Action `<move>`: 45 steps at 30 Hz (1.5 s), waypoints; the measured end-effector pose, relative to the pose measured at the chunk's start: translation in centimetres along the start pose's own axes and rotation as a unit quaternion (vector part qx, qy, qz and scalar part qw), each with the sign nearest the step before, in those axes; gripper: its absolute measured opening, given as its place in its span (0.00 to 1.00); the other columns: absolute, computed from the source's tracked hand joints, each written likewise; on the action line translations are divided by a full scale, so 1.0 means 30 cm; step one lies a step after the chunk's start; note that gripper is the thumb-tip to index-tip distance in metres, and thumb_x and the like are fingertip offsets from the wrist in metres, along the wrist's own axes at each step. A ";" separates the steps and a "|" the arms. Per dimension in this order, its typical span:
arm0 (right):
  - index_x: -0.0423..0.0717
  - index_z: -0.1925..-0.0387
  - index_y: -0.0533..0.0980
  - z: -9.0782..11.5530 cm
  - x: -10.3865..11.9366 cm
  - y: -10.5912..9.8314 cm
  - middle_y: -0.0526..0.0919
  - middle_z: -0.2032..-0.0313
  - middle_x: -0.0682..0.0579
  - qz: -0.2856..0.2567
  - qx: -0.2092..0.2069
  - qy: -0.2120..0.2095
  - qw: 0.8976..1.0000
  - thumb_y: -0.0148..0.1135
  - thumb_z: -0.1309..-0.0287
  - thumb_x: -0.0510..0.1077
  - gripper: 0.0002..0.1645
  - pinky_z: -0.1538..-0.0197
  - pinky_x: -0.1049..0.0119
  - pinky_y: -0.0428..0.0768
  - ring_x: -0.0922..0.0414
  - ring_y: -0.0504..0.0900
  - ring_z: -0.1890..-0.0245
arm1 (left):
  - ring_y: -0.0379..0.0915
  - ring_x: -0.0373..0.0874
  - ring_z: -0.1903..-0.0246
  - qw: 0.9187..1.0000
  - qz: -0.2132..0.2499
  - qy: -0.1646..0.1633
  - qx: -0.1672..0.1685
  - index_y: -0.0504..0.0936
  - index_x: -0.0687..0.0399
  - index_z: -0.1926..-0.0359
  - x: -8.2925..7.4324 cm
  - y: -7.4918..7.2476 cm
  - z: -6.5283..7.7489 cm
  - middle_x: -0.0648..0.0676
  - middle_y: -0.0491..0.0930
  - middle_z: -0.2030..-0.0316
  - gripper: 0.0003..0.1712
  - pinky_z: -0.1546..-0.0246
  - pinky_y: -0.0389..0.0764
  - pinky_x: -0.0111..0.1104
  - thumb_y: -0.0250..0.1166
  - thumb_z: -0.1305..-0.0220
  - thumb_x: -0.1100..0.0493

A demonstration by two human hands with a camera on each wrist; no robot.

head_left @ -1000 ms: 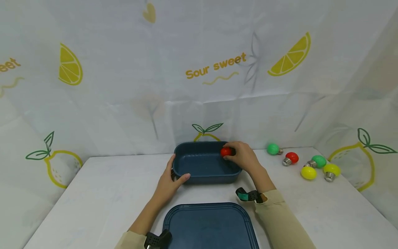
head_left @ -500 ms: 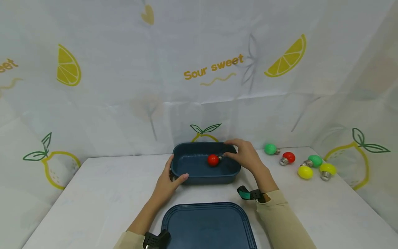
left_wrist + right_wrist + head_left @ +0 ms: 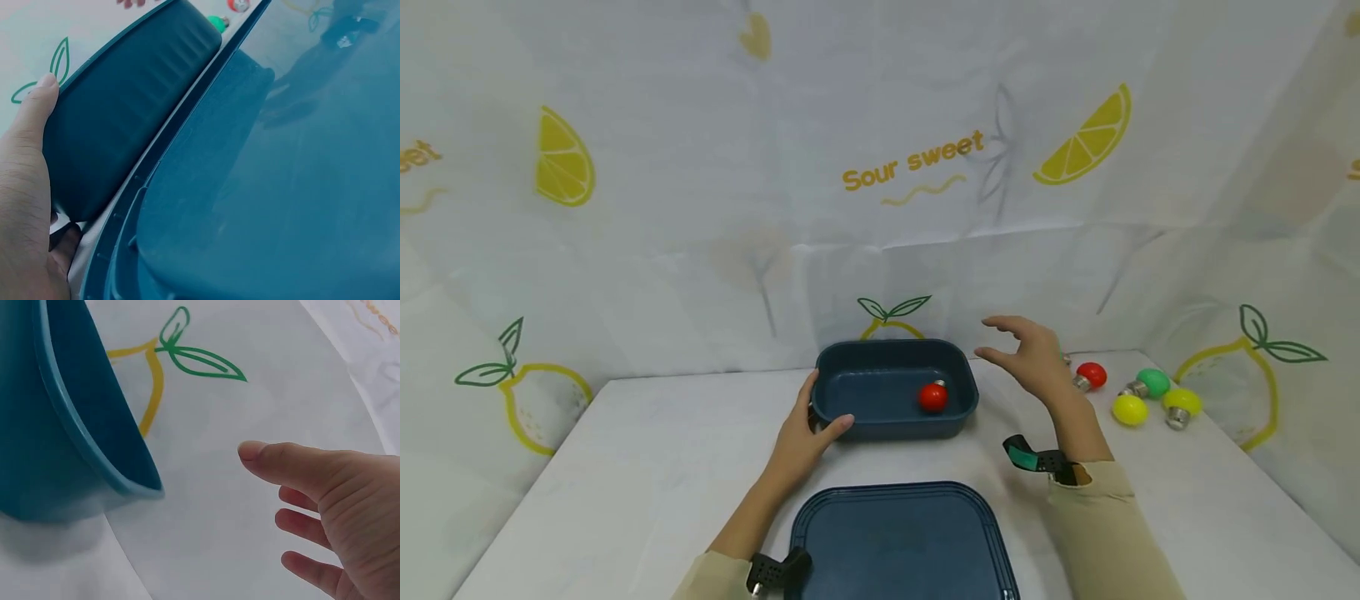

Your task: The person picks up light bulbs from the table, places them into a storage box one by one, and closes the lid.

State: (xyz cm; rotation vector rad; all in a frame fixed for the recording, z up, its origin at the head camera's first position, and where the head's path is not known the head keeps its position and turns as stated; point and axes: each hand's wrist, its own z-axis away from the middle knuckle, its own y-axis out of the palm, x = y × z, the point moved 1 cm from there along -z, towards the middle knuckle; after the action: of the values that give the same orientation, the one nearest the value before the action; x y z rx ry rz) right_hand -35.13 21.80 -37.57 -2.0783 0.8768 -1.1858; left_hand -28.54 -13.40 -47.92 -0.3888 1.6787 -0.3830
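Observation:
A dark blue rectangular bin [image 3: 887, 429] stands at the back of the white table. One red light bulb [image 3: 933, 398] lies inside it, near the right end, its metal screw base pointing to the back. My left hand [image 3: 797, 446] grips the bin's left end, thumb against the front wall; in the left wrist view the thumb [image 3: 40, 103] lies along the bin's side and the other fingers are partly hidden. My right hand [image 3: 1030, 354] hovers to the right of the bin with thumb and fingers spread, holding nothing. In the right wrist view its thumb [image 3: 281, 459] is apart from the bin's rim.
A dark blue tray [image 3: 902, 542] lies in front of the bin. To the right are loose bulbs: a red bulb [image 3: 1091, 375], a green bulb [image 3: 1153, 383] and two yellow bulbs, one beside [image 3: 1130, 410] the other. Another green bulb is mostly behind my right hand. A printed sheet hangs behind.
My right hand let go of the red bulb inside the bin, then withdrew up and to the right. The bulb rolled left, then back right. My left hand stayed on the bin.

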 end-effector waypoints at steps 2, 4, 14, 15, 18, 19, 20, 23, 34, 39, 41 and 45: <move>0.40 0.40 0.78 0.009 -0.015 -0.021 0.81 0.40 0.36 0.005 -0.006 0.006 1.000 0.74 0.43 0.44 0.30 0.41 0.37 0.78 0.37 0.79 0.41 | 0.62 0.61 0.26 1.000 -0.001 0.001 0.001 0.43 0.29 0.19 0.000 0.001 -0.001 0.58 0.51 0.20 0.56 0.29 0.67 0.55 0.68 0.38 0.35; 0.40 0.40 0.78 0.018 -0.030 -0.041 0.81 0.40 0.35 0.012 -0.006 0.005 1.000 0.74 0.43 0.44 0.30 0.41 0.37 0.78 0.37 0.78 0.40 | 0.62 0.61 0.26 1.000 -0.001 -0.001 0.001 0.43 0.29 0.19 0.000 0.001 0.000 0.57 0.51 0.20 0.56 0.29 0.67 0.56 0.68 0.38 0.36; 0.38 0.41 0.78 0.028 -0.107 -0.133 0.80 0.40 0.32 0.041 -0.018 -0.019 0.999 0.74 0.41 0.46 0.29 0.39 0.34 0.74 0.33 0.75 0.38 | 0.63 0.62 0.27 1.000 0.000 0.002 -0.002 0.43 0.29 0.19 -0.003 0.002 0.000 0.59 0.52 0.20 0.55 0.30 0.67 0.57 0.68 0.37 0.36; 0.37 0.41 0.78 0.029 -0.115 -0.134 0.79 0.40 0.32 0.041 -0.019 -0.019 0.999 0.74 0.42 0.46 0.30 0.39 0.33 0.74 0.33 0.75 0.37 | 0.64 0.62 0.28 1.000 0.001 0.002 -0.003 0.43 0.29 0.19 -0.001 0.003 0.001 0.59 0.52 0.20 0.55 0.30 0.67 0.57 0.68 0.37 0.36; 0.37 0.41 0.78 0.036 -0.150 -0.134 0.79 0.39 0.32 0.043 -0.022 -0.013 0.999 0.74 0.42 0.47 0.30 0.38 0.33 0.73 0.33 0.73 0.36 | 0.64 0.61 0.28 1.000 -0.001 -0.002 -0.002 0.43 0.30 0.19 0.004 0.008 0.007 0.59 0.52 0.20 0.55 0.30 0.67 0.57 0.68 0.37 0.36; 0.37 0.42 0.79 0.038 -0.163 -0.134 0.78 0.39 0.32 0.043 -0.026 -0.009 0.999 0.74 0.42 0.46 0.30 0.38 0.33 0.72 0.33 0.73 0.36 | 0.64 0.61 0.28 1.000 -0.003 -0.003 0.000 0.43 0.30 0.19 0.006 0.009 0.008 0.59 0.52 0.20 0.56 0.30 0.67 0.57 0.68 0.37 0.36; 0.36 0.42 0.79 0.041 -0.175 -0.134 0.78 0.39 0.32 0.044 -0.030 -0.004 0.999 0.74 0.43 0.46 0.30 0.38 0.33 0.72 0.32 0.73 0.36 | 0.64 0.61 0.28 1.000 -0.004 -0.004 0.000 0.43 0.30 0.19 0.007 0.009 0.009 0.59 0.52 0.21 0.56 0.30 0.68 0.56 0.68 0.37 0.36; 0.36 0.42 0.79 0.046 -0.211 -0.133 0.78 0.38 0.31 0.044 -0.047 0.011 0.998 0.75 0.43 0.47 0.30 0.38 0.33 0.72 0.32 0.73 0.36 | 0.64 0.61 0.28 1.000 -0.008 -0.002 -0.003 0.43 0.31 0.19 0.008 0.005 0.007 0.60 0.53 0.21 0.55 0.30 0.68 0.56 0.67 0.37 0.35; 0.31 0.42 0.77 0.084 -0.338 -0.087 0.75 0.38 0.26 0.070 -0.095 0.075 0.990 0.77 0.47 0.47 0.35 0.38 0.32 0.69 0.27 0.72 0.41 | 0.65 0.61 0.28 1.000 -0.010 -0.002 0.000 0.43 0.31 0.19 -0.002 0.002 -0.004 0.60 0.54 0.21 0.56 0.29 0.67 0.56 0.68 0.37 0.36; 0.28 0.44 0.77 0.100 -0.365 -0.062 0.76 0.40 0.25 0.068 -0.112 0.082 0.988 0.77 0.47 0.43 0.33 0.38 0.32 0.70 0.26 0.73 0.42 | 0.65 0.61 0.28 1.000 -0.011 -0.004 -0.001 0.43 0.30 0.19 0.002 0.003 -0.006 0.59 0.54 0.21 0.56 0.29 0.67 0.56 0.68 0.37 0.35; 0.28 0.44 0.77 0.104 -0.372 -0.055 0.75 0.39 0.25 0.066 -0.111 0.098 0.987 0.76 0.45 0.42 0.32 0.36 0.31 0.67 0.25 0.69 0.38 | 0.65 0.61 0.28 1.000 -0.012 -0.004 -0.001 0.43 0.30 0.19 0.002 0.003 -0.008 0.59 0.54 0.21 0.56 0.30 0.68 0.56 0.68 0.37 0.35; 0.29 0.43 0.77 0.105 -0.384 -0.045 0.73 0.37 0.26 0.071 -0.100 0.130 0.984 0.73 0.42 0.40 0.29 0.35 0.31 0.67 0.26 0.68 0.37 | 0.66 0.61 0.28 1.000 -0.011 -0.001 -0.002 0.43 0.30 0.19 0.001 0.002 -0.010 0.60 0.55 0.21 0.56 0.30 0.68 0.56 0.68 0.38 0.35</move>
State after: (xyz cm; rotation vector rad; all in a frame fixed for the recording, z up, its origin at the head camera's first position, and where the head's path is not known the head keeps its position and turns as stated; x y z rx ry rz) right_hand -36.46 32.07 -43.71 -2.0002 1.2911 -1.3597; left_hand -28.84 -13.35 -47.92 -0.4109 1.6750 -0.3952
